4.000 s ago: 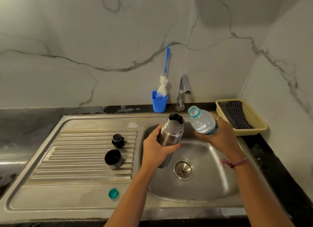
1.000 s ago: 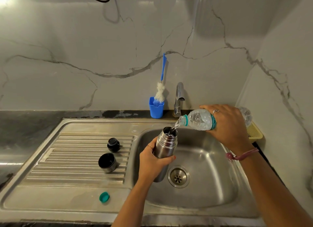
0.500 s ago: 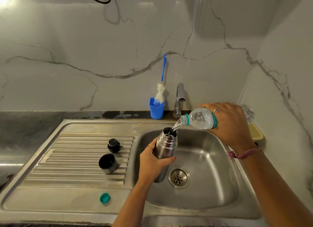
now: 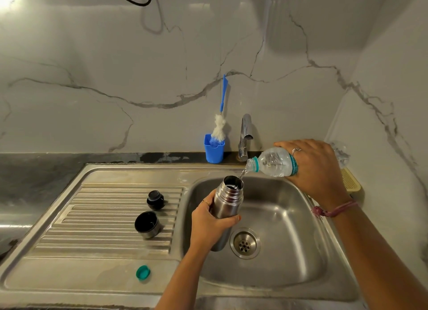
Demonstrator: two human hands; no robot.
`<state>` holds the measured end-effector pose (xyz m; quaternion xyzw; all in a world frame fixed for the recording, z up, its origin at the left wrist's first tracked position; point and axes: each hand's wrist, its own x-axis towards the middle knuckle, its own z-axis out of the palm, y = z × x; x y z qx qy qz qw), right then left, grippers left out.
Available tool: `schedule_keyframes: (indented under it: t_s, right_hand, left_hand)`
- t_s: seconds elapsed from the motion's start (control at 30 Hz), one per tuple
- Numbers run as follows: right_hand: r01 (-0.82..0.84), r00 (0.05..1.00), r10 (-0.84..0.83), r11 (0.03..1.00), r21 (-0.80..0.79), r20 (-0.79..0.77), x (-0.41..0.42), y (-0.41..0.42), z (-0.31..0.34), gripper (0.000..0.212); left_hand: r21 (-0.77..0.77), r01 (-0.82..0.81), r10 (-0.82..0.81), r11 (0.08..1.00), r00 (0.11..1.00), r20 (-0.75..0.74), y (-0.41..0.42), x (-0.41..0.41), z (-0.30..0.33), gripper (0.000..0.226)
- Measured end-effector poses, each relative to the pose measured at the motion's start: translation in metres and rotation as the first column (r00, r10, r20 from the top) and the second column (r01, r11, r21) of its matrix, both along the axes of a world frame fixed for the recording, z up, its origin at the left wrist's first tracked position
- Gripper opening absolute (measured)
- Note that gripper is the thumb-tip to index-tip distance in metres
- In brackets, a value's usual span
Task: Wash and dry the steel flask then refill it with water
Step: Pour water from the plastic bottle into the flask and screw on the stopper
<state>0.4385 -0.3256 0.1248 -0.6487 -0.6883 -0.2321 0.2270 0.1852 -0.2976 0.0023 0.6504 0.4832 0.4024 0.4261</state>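
Head: bottle tilt same, no chg

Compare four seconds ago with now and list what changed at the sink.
The right hand tipped the plastic bottle from slanting upward to neck-down; water now streams into the steel flask. The left hand keeps its grip on the flask over the sink. The cup lid, stopper and green cap stayed put.

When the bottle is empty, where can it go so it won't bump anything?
The flat strip of the drainboard left of the green cap is bare. So are its ridges left of the black stopper and steel cup. The basin is crowded: the left hand holds the flask there.
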Motion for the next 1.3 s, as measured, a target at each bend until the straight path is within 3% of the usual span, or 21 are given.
schedule_keyframes:
  t_s: [1.3]
  right_hand:
    - [0.009, 0.995, -0.014, 0.998, 0.056, 0.095, -0.0009, -0.0049, 0.0049, 0.057]
  left_hand:
    - [0.004, -0.005, 0.005, 1.000, 1.000, 0.000, -0.0040, 0.0037, -0.0046, 0.075]
